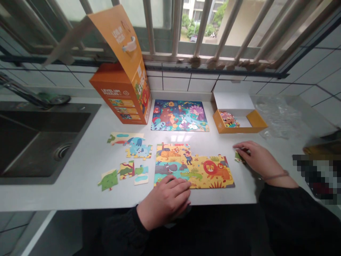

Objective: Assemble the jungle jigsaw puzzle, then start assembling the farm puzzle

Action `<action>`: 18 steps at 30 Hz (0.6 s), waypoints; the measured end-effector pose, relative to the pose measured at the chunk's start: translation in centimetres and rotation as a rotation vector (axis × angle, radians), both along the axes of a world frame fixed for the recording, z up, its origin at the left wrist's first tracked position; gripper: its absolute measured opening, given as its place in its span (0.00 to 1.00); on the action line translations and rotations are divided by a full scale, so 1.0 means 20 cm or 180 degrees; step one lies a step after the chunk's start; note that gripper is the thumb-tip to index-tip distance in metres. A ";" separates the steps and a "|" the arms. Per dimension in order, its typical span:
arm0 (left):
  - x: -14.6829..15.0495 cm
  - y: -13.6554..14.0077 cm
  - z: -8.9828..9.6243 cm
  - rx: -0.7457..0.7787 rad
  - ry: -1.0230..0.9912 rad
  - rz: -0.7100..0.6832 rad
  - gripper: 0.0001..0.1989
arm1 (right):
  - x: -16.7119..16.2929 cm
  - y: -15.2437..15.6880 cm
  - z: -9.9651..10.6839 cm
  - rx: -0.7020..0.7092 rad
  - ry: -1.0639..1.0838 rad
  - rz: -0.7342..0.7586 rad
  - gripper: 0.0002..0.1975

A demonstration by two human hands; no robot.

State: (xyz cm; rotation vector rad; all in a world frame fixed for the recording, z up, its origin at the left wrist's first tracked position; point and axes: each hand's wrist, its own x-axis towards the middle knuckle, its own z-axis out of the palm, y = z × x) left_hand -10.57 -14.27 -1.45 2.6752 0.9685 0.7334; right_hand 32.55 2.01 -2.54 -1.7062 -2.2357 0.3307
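My right hand (253, 158) pinches a small green puzzle piece (238, 156) just above the counter, right of the partly joined puzzle. That puzzle (197, 169) shows a leopard, a hippo, a crocodile and two lions on yellow ground; its upper right is a gap. Across its front edge rests my left hand (169, 199), fingers loosely laid and holding nothing that I can see. Loose pieces lie to the left: blue elephant pieces (138, 147), a green piece (108, 180), a tree-trunk piece (127, 170) and a pale piece with blue (141, 175).
Behind stands a finished dark forest puzzle (179, 115), lying flat. An orange puzzle box (121, 96) is upright with its lid raised. At right, an open yellow box (226, 130) holds more pieces beside clear plastic wrap (278, 113). A sink (92, 117) is at left.
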 end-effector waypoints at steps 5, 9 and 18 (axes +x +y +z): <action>-0.26 -0.08 0.08 -0.0036 0.0153 0.0654 0.17 | -0.12 -0.12 0.06 0.0771 -0.0111 0.0002 0.15; -0.63 -0.09 0.11 -0.0140 0.0557 0.1910 0.19 | -0.30 -0.30 0.11 0.1148 0.0064 0.0097 0.11; -0.98 0.04 0.03 -0.0828 0.0913 0.2282 0.37 | -0.68 -0.66 0.03 0.1495 0.0659 0.0431 0.12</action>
